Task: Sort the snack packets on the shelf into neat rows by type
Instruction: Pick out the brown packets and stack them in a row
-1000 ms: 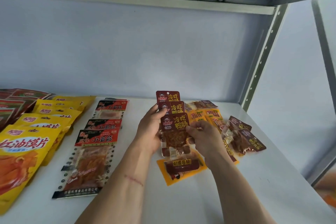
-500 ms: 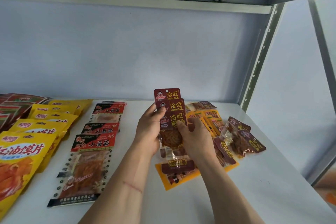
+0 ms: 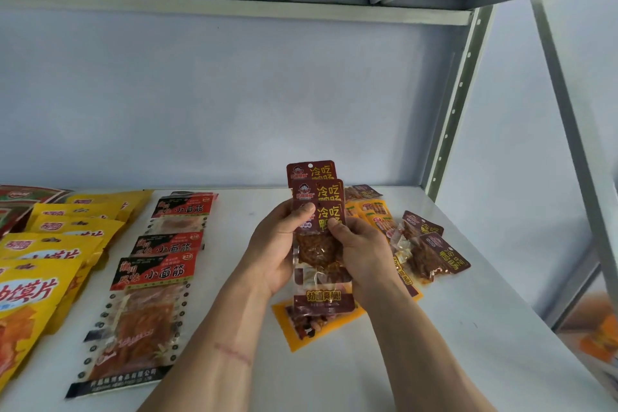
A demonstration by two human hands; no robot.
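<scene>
A fanned stack of dark red packets [image 3: 317, 201] is held upright above the middle of the white shelf [image 3: 451, 328], three printed tops showing one above another. The left hand [image 3: 277, 244] grips the stack's left edge with its thumb on the front; the right hand [image 3: 363, 251] grips the right edge, thumb pressed on the front packet. Beneath the hands lies an orange packet [image 3: 317, 321], flat on the shelf. To the right sits a loose heap of dark red and orange packets [image 3: 424, 244], probably the same two kinds, though the print is hard to read. Left of the hands, black-and-red packets [image 3: 153, 274] form a row running near to far, then a row of yellow packets [image 3: 50, 244] further left.
</scene>
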